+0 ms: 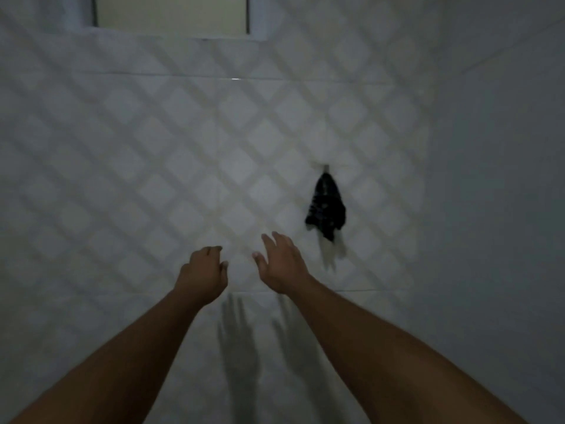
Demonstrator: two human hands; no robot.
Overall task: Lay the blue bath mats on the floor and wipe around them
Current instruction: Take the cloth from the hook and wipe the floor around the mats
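No blue bath mat is in view. A dark cloth (326, 209) with pale checks and a whitish lower end hangs from a small hook (326, 167) on the tiled wall. My left hand (204, 272) is raised in front of the wall, fingers curled loosely, holding nothing. My right hand (280, 264) is beside it with fingers spread, empty, a short way below and left of the cloth. Neither hand touches the cloth. Both hands cast shadows on the wall below them.
The wall (153, 166) is covered in white tiles with a diamond pattern. A window or recessed opening (171, 13) sits at the top. A plain side wall (504, 179) meets the tiled wall at the right. The light is dim.
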